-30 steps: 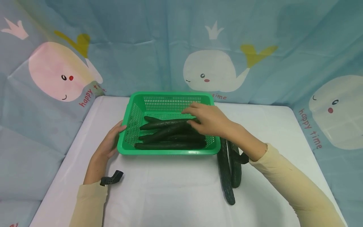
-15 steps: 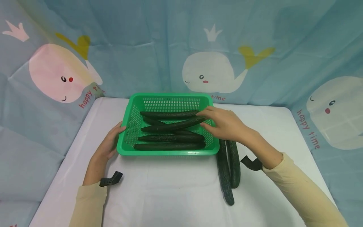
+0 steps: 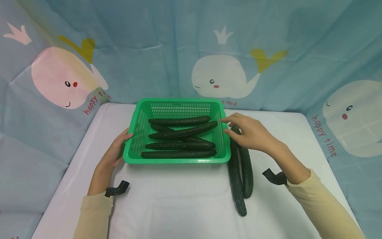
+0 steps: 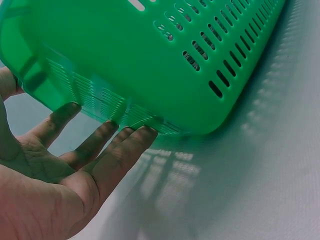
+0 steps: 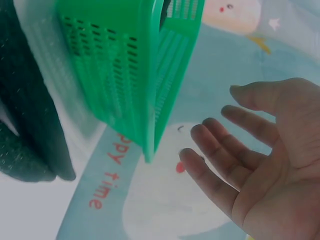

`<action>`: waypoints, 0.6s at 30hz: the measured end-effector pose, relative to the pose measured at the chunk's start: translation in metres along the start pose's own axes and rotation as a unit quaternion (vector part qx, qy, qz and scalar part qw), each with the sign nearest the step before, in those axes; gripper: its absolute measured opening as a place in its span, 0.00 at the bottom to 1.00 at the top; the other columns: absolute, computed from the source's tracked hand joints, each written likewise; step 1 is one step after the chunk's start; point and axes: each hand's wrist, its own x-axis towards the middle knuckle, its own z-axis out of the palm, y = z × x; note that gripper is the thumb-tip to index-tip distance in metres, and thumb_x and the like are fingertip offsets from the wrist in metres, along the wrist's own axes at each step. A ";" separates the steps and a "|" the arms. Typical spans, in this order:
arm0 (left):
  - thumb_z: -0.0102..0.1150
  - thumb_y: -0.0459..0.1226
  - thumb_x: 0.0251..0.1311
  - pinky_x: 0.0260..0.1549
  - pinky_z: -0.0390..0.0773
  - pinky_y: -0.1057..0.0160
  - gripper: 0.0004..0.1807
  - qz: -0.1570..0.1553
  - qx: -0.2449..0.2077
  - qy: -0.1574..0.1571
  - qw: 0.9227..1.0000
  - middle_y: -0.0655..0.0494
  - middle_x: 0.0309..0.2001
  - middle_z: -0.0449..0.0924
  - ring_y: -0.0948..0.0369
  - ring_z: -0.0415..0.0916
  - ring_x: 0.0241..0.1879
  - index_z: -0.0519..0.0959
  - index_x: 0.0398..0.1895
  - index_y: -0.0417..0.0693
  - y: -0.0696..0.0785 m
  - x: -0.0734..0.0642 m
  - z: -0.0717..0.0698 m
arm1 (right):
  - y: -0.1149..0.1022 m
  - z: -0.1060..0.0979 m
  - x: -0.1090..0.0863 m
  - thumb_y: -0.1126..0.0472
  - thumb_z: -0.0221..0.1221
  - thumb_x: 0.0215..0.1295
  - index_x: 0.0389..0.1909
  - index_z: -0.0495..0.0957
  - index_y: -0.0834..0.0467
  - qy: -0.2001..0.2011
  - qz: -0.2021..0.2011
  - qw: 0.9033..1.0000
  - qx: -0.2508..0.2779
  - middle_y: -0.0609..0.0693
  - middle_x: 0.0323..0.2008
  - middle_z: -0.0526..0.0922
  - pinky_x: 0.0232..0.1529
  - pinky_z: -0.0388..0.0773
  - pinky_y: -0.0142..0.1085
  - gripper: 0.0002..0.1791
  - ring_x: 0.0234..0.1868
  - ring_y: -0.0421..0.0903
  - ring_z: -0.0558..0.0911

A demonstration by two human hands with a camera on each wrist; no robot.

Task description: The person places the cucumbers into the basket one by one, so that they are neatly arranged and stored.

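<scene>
A green plastic basket [image 3: 176,160] with slotted walls holds several long dark cucumbers [image 3: 183,133], lying lengthwise, some crossing. My left hand [image 3: 117,147] holds the basket's left end. In the left wrist view its fingertips [image 4: 145,131] press the outer wall, while the thumb lies at the rim. My right hand [image 3: 249,131] is just off the basket's right rim, above the far ends of two cucumbers, with nothing in it. The right wrist view shows its fingers [image 5: 212,182] relaxed and apart from the basket.
Two cucumbers, a longer one [image 3: 237,186] and a shorter one [image 3: 247,176], lie side by side on the white-covered table [image 3: 179,205], right of the basket. A blue curtain [image 3: 167,66] printed with whales rises behind the table and at its sides.
My right hand has moved right, from over the cucumbers inside the basket to beyond its right rim, leaving several cucumbers spread out there. My left hand has stayed at the basket's left end.
</scene>
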 end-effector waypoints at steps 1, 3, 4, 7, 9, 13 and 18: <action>0.39 0.55 0.82 0.57 0.83 0.74 0.39 -0.001 0.001 0.000 1.000 0.39 0.81 0.54 0.72 0.75 0.63 0.45 0.88 0.53 0.000 0.000 0.000 | 0.002 0.000 -0.002 0.56 0.63 0.76 0.67 0.81 0.55 0.004 0.001 1.000 0.000 0.53 0.60 0.85 0.43 0.85 0.47 0.21 0.50 0.49 0.88; 0.39 0.55 0.82 0.57 0.83 0.74 0.39 -0.002 0.000 0.001 1.000 0.38 0.82 0.52 0.73 0.74 0.63 0.44 0.88 0.53 0.001 0.000 0.000 | 0.007 -0.001 -0.005 0.57 0.63 0.76 0.67 0.81 0.56 0.011 0.003 1.000 0.003 0.53 0.58 0.86 0.42 0.84 0.47 0.21 0.48 0.49 0.88; 0.39 0.55 0.82 0.57 0.82 0.74 0.39 -0.003 0.000 0.002 1.000 0.38 0.83 0.51 0.73 0.74 0.63 0.44 0.88 0.53 0.001 0.000 0.000 | 0.009 -0.001 -0.007 0.57 0.63 0.76 0.67 0.80 0.56 0.013 0.005 1.000 0.006 0.53 0.58 0.85 0.42 0.84 0.47 0.21 0.48 0.49 0.88; 0.39 0.55 0.82 0.57 0.82 0.74 0.39 -0.003 -0.003 0.003 1.000 0.37 0.84 0.48 0.73 0.73 0.63 0.43 0.88 0.53 0.000 0.000 0.000 | 0.013 -0.002 -0.012 0.57 0.62 0.77 0.67 0.80 0.55 0.017 0.011 1.000 0.012 0.53 0.60 0.85 0.45 0.86 0.50 0.21 0.51 0.50 0.88; 0.39 0.55 0.82 0.57 0.82 0.74 0.39 -0.004 -0.004 0.005 1.000 0.37 0.84 0.48 0.73 0.73 0.63 0.43 0.88 0.53 0.000 0.000 0.000 | 0.016 -0.002 -0.015 0.57 0.62 0.77 0.67 0.80 0.54 0.019 0.016 0.999 0.019 0.53 0.62 0.84 0.48 0.86 0.53 0.21 0.54 0.52 0.88; 0.39 0.55 0.82 0.56 0.83 0.73 0.39 -0.006 -0.004 0.006 1.000 0.37 0.83 0.50 0.72 0.74 0.63 0.44 0.88 0.54 0.000 0.000 0.000 | 0.021 -0.001 -0.023 0.56 0.61 0.78 0.68 0.79 0.54 0.024 0.028 0.999 0.032 0.54 0.61 0.84 0.51 0.87 0.56 0.21 0.57 0.55 0.88; 0.39 0.55 0.82 0.56 0.84 0.73 0.39 -0.003 -0.004 0.005 1.000 0.38 0.83 0.51 0.72 0.75 0.63 0.44 0.88 0.53 -0.001 0.000 0.000 | 0.026 0.005 -0.031 0.55 0.60 0.79 0.68 0.78 0.54 0.024 0.058 0.997 0.038 0.55 0.64 0.82 0.54 0.86 0.59 0.21 0.59 0.58 0.87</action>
